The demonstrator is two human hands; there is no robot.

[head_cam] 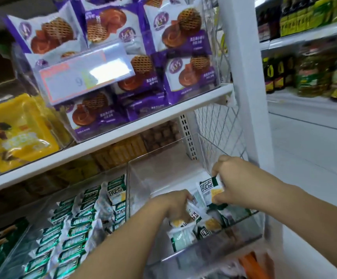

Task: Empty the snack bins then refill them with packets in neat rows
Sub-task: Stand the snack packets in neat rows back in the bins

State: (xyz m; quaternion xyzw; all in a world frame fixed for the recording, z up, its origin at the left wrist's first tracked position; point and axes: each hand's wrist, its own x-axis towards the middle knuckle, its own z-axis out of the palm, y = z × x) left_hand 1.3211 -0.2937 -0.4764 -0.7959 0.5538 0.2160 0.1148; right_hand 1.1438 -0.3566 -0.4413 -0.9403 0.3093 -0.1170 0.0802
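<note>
A clear plastic snack bin (210, 241) sits at the right end of the lower shelf; its back half is bare and several green-and-white packets (183, 234) lie loose at its front. My right hand (236, 180) pinches one green-and-white packet (209, 190) upright above the pile. My left hand (173, 204) reaches into the bin and grips other packets (193, 215) there. The neighbouring bin (42, 210) on the left holds the same kind of packets (76, 228) in rows.
The shelf above (123, 131) carries a clear bin of purple-and-white pastry packs (175, 31) with a price label (87, 71), and yellow packs (16, 129) to its left. A white upright post (246, 77) and wire mesh (220, 125) bound the right side. Bottles (312, 75) stand on shelves beyond.
</note>
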